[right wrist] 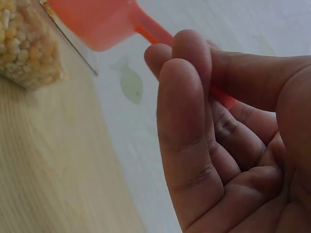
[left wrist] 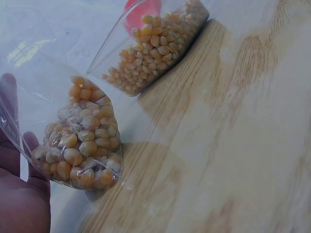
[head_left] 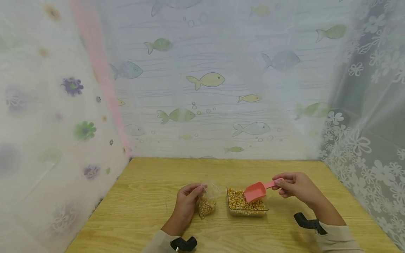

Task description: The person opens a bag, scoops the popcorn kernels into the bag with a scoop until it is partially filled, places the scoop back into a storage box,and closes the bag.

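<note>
A clear plastic bag [head_left: 207, 206], partly filled with corn kernels [left wrist: 82, 141], is pinched near its top edge by my left hand [head_left: 185, 203]. To its right on the table stands a clear rectangular container [head_left: 248, 213] holding yellow and orange corn kernels [head_left: 235, 199]. My right hand [head_left: 297, 188] pinches the handle of a red-pink scoop [head_left: 255, 192] between thumb and fingers. The scoop's bowl overlaps the right part of the container in the head view, tilted toward the kernels. In the right wrist view the scoop [right wrist: 97, 22] shows beside the container's rim.
The wooden table [head_left: 152, 179] has a light grain. Behind it hangs a translucent curtain [head_left: 209, 140] printed with fish, with flower-patterned sheets on the left and right sides. A black wrist mount [head_left: 183, 244] sits on the left sleeve, another black mount [head_left: 308, 223] on the right.
</note>
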Demonstrator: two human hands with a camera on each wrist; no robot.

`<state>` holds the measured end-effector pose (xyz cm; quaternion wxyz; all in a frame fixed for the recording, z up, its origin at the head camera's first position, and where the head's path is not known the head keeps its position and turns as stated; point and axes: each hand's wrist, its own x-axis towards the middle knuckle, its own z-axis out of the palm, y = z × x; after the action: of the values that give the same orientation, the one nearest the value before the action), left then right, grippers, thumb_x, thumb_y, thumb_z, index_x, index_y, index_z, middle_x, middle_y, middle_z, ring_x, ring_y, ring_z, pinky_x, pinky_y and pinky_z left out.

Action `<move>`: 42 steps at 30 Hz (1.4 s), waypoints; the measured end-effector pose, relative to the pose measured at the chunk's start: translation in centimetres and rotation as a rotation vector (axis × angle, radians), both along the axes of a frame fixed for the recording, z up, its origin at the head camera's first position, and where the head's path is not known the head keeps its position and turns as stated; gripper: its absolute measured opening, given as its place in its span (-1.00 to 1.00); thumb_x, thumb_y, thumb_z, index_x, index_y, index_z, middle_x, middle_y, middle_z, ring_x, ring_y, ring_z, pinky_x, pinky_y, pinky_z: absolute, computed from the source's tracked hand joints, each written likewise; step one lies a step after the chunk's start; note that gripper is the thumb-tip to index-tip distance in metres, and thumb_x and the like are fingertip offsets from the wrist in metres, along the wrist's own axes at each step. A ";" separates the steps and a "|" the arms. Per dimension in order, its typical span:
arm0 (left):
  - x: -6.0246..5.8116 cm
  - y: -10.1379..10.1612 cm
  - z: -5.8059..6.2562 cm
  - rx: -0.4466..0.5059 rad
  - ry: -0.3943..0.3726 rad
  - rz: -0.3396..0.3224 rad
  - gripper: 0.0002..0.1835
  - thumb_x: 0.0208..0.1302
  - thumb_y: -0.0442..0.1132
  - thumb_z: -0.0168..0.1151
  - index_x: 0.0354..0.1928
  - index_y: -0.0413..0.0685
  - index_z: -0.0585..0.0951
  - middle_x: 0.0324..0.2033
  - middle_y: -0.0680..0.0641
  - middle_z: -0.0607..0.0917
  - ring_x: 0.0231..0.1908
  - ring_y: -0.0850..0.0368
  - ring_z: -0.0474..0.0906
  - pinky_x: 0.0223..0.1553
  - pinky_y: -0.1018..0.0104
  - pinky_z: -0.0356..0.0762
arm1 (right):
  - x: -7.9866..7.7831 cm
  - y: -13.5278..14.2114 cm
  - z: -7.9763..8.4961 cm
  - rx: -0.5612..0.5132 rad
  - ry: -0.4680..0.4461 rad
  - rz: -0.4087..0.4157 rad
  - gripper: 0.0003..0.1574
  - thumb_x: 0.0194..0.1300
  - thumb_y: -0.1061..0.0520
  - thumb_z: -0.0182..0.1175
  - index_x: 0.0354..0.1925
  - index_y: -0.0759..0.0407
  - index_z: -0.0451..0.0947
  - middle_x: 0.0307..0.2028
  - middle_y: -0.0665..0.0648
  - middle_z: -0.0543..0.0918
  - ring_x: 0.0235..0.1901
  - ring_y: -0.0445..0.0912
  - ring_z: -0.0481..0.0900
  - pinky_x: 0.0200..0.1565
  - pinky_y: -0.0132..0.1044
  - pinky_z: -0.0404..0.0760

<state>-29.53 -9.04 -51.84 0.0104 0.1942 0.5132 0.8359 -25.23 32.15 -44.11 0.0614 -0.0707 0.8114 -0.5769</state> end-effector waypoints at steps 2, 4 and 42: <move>0.0 0.0 0.0 -0.001 0.002 -0.001 -0.81 0.46 -0.35 0.26 -0.20 0.04 0.83 -0.17 0.05 0.85 -0.04 0.19 0.73 0.02 0.38 0.65 | 0.1 0.2 0.2 0.018 0.005 0.000 -0.33 0.51 0.00 0.25 0.30 0.51 0.45 -0.09 0.36 0.79 -0.32 -0.02 0.77 -0.22 -0.10 0.78; -0.1 -0.1 -0.1 -0.002 0.002 -0.003 -0.81 0.46 -0.35 0.27 -0.20 0.03 0.83 -0.17 0.05 0.85 -0.04 0.19 0.73 0.03 0.38 0.65 | 0.2 0.3 0.5 0.034 0.009 -0.002 -0.34 0.51 0.00 0.26 0.29 0.50 0.46 -0.10 0.35 0.79 -0.32 0.00 0.77 -0.22 -0.10 0.78; 0.0 0.1 0.0 -0.008 0.000 0.009 -0.78 0.46 -0.37 0.24 -0.21 0.04 0.83 -0.21 0.07 0.84 -0.05 0.18 0.73 0.00 0.37 0.64 | -0.8 -2.2 -1.8 -0.038 -0.024 0.070 -0.35 0.51 0.05 0.25 0.28 0.56 0.44 -0.12 0.33 0.80 -0.30 0.03 0.78 -0.24 -0.13 0.78</move>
<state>-29.51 -8.96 -51.82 0.0072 0.1916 0.5173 0.8341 -25.99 29.97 -45.89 0.0902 -0.0933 0.7966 -0.5904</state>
